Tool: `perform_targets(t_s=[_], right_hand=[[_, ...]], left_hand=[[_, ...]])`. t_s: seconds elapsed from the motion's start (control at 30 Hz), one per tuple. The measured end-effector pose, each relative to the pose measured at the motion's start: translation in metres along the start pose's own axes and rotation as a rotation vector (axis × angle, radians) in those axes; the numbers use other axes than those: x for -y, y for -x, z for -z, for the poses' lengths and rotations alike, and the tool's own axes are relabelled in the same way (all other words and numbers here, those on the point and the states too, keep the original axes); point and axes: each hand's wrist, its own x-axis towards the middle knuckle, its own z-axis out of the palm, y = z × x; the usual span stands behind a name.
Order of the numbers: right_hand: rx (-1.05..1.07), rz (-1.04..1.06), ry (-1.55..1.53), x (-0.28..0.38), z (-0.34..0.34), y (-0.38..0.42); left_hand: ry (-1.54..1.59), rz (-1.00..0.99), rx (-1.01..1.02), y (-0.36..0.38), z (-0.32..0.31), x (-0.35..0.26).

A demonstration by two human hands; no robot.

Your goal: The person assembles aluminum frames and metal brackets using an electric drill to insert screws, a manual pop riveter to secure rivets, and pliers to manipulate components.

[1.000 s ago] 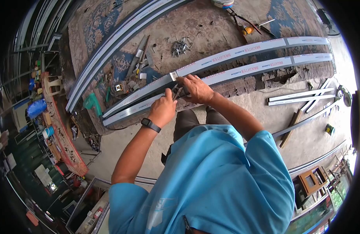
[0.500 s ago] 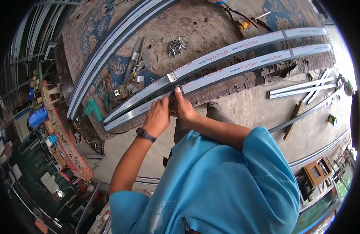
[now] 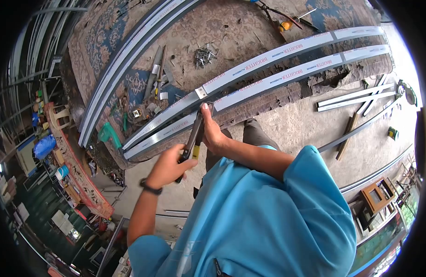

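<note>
A dark hand riveter (image 3: 195, 138) with a yellow band slants down from the nearer aluminium profile (image 3: 263, 88) toward my body. My left hand (image 3: 168, 167), with a black wristband, is closed on its lower handle. My right hand (image 3: 214, 134) wraps the upper part beside its head, thumb pointing up along it. The riveter's head is right at the joint in the nearer profile, partly covered by my thumb. Behind it lies a second profile (image 3: 268, 57), with a small bright metal bracket (image 3: 201, 92) at its joint. Both profiles carry printed protective film.
A pile of rivets (image 3: 204, 55) lies on the worn carpeted table (image 3: 240, 27). Left of it are a long blade (image 3: 153, 74) and a green tool (image 3: 110, 135). More long profiles (image 3: 129, 51) run along the left. Pliers (image 3: 268, 14) and a yellow-handled screwdriver (image 3: 287, 25) lie at the back.
My left hand has moved down and left toward my body, and the riveter's handle now shows between my hands. My right hand stays near the joint.
</note>
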Motion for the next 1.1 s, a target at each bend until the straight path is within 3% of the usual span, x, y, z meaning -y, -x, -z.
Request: perform_targets(t_s=[0.07, 0.1, 0.17, 0.23, 0.3, 0.43, 0.53, 0.57, 0.63, 0.7, 0.73, 0.8, 0.87, 0.97, 1.07, 1.1], right_hand=[[0.089, 0.021, 0.015, -0.022, 0.024, -0.023], [0.076, -0.025, -0.064, -0.008, 0.012, -0.009], [0.037, -0.038, -0.079, 0.013, -0.003, 0.005], [0.0, -0.052, -0.035, 0.008, 0.0, 0.004], [-0.032, -0.083, 0.048, 0.005, 0.01, -0.007], [-0.03, -0.144, 0.144, 0.019, 0.013, 0.001], [-0.01, -0.127, 0.164, 0.023, 0.017, 0.0], [-0.036, -0.131, 0.141, 0.025, 0.01, 0.006], [0.002, -0.142, 0.117, 0.018, 0.017, -0.001], [0.122, -0.133, 0.046, 0.012, 0.022, -0.004], [0.187, -0.105, -0.026, 0.021, 0.013, 0.0], [0.034, -0.165, 0.031, 0.035, 0.001, 0.014], [-0.033, -0.113, 0.04, 0.024, 0.006, 0.005], [-0.008, -0.2, 0.124, 0.015, 0.027, -0.006], [0.021, -0.138, 0.124, 0.014, 0.025, -0.008], [0.014, -0.091, 0.106, 0.011, 0.025, -0.008]], left_hand=[[0.651, -0.122, 0.172, 0.023, 0.03, -0.01], [0.512, -0.161, -0.054, 0.011, 0.013, 0.007], [0.006, -0.484, -0.178, -0.046, -0.02, 0.097], [-0.1, -0.428, -0.183, -0.056, -0.046, 0.101], [0.114, -0.054, -0.103, -0.058, -0.067, 0.094], [0.313, 0.034, -0.285, -0.071, -0.111, 0.096], [-0.159, 0.018, -0.206, -0.055, -0.083, 0.064], [-0.162, 0.049, -0.077, -0.035, -0.056, 0.035], [0.608, -0.079, 0.033, 0.008, -0.013, -0.004], [0.692, -0.184, 0.034, 0.008, -0.013, 0.017], [0.424, -0.233, -0.232, -0.012, -0.043, 0.039], [0.35, -0.141, -0.004, -0.038, -0.068, 0.057], [0.531, 0.055, -0.076, -0.058, -0.096, 0.088], [0.294, 0.135, -0.23, -0.071, -0.114, 0.087], [-0.186, 0.013, -0.239, -0.064, -0.093, 0.078], [-0.181, 0.007, -0.131, -0.04, -0.069, 0.039]])
